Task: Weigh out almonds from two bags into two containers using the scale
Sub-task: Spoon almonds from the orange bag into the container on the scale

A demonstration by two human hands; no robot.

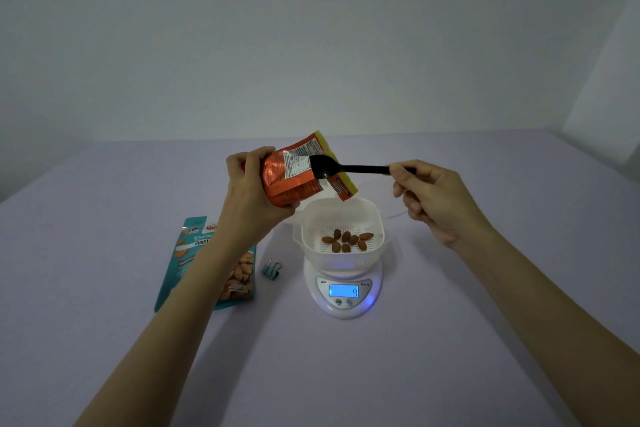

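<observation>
My left hand [250, 188] grips an orange almond bag [291, 174], tilted with its mouth toward the right, above a white perforated container [343, 218]. Several almonds [347, 240] lie in that container, which sits on a white digital scale [343, 291] with a lit blue display. My right hand [427, 196] pinches the handle end of a black plastic spoon [341, 168]; the spoon's bowl is at the bag's mouth. A teal almond bag [194, 253] lies flat on the table at the left, partly under my left forearm.
A teal binder clip [272, 269] lies between the teal bag and the scale. Behind the container, the edge of another white object [398, 213] shows. The lilac table [450, 340] runs back to a pale wall.
</observation>
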